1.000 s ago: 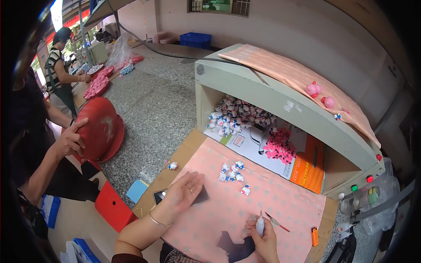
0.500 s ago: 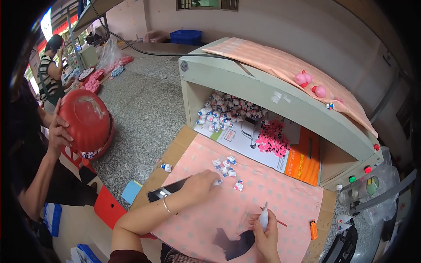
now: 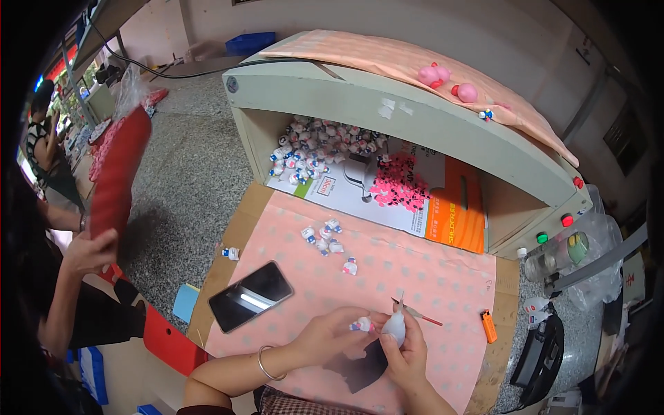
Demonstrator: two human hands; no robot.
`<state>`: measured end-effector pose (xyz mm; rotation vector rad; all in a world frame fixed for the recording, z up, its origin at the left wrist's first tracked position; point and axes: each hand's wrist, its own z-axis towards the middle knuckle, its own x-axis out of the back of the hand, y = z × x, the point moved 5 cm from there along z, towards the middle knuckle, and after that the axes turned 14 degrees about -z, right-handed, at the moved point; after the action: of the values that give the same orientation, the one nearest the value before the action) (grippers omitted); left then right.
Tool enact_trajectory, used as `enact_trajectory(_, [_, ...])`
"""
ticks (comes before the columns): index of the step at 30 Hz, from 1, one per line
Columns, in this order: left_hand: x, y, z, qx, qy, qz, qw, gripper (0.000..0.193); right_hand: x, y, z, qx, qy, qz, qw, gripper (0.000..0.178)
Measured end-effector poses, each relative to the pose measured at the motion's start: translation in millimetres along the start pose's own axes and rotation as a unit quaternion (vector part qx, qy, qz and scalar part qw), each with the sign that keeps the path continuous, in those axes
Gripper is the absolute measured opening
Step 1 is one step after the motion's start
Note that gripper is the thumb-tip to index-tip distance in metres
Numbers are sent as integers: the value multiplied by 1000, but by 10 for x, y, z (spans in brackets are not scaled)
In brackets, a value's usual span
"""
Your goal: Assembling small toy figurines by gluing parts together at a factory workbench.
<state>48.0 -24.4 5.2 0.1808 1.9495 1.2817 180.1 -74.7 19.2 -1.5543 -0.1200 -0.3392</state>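
Note:
My left hand (image 3: pixel 330 337), a bangle on its wrist, pinches a small white figurine (image 3: pixel 362 324) with pink on it. Close beside it, my right hand (image 3: pixel 408 349) grips a small white squeeze bottle (image 3: pixel 393 329), its thin tip pointing up. A slim red-handled tool (image 3: pixel 423 316) appears to lie on the pink dotted cloth (image 3: pixel 443 277) behind the bottle. Below my hands is a dark patch (image 3: pixel 360 366). Farther up the cloth sit several figurines (image 3: pixel 324 238) in a loose cluster, with a single figurine (image 3: pixel 350 266) nearer me.
A pale green box-like housing (image 3: pixel 304 86) shelters a heap of figurines (image 3: pixel 325 142) and pink pieces (image 3: pixel 401 183). A phone (image 3: pixel 251 296) lies left, an orange lighter (image 3: pixel 489 326) right. Another person's hand (image 3: pixel 91 250) holds a blurred red basin (image 3: pixel 119 173) at far left.
My left hand has come back from the figurine cluster to beside the bottle, with a figurine in its fingers. The phone is uncovered. The other person's basin has turned edge-on. The whole view has shifted.

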Motion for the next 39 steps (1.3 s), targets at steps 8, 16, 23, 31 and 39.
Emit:
enact_trajectory(8, [99,9,22,7,18,-119,993,38,324,-157,38,-19,69,48,996,34])
enact_trajectory(16, [316,-4,-40,6,29,-203,979,41,226,-210,75,-30,-5,134,991,24])
enact_trajectory(23, [446,-58,74,-13,42,-225,973,42,40,-87,182,39,109,160,980,16])
enact_trajectory(31, [491,-63,138,2,65,-241,968,37,32,145,177,173,141,-99,970,22])
enact_trajectory(39, [499,-63,171,6,74,-235,969,38,18,180,241,177,133,-113,969,20])
